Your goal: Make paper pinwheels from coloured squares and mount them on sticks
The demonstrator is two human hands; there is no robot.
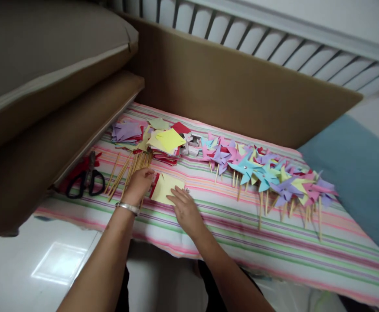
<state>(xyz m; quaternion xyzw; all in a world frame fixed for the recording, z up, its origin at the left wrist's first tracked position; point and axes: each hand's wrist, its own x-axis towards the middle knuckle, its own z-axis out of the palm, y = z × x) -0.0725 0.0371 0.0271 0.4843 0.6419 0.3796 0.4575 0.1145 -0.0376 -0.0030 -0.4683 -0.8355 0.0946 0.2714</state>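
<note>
A pale yellow paper square (166,189) lies flat on the striped cloth between my hands, with a strip of red paper (155,185) showing along its left edge. My left hand (140,184), with a silver bangle (128,208) at the wrist, is at the red edge. Its fingers are curled together, and whatever they may hold is too small to make out. My right hand (185,209) rests with fingers stretched out on the square's right side. Just beyond my left hand lie several thin wooden sticks (140,161).
Behind are stacks of coloured paper squares (166,145) and a small box (193,145). Many finished paper pinwheels (264,171) lie to the right. Black-handled scissors (87,177) are at left, beside the overhanging brown cushions (92,117). A brown board (235,82) stands behind the striped cloth (228,216).
</note>
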